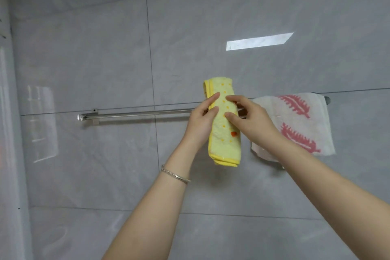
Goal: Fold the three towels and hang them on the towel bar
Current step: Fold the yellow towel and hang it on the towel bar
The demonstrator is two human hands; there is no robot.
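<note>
A folded yellow towel (224, 139) with orange dots stands upright in front of the metal towel bar (137, 113), its top edge above the bar. My left hand (201, 121) grips its left edge, thumb on the front. My right hand (249, 117) pinches its right side with thumb and fingertips. A white towel with pink leaf prints (295, 124) hangs folded over the right end of the bar, just right of my right hand. No third towel is in view.
The bar is fixed to a grey tiled wall (105, 59); its left part is bare up to the end cap (80, 116). A wall corner runs down the far left.
</note>
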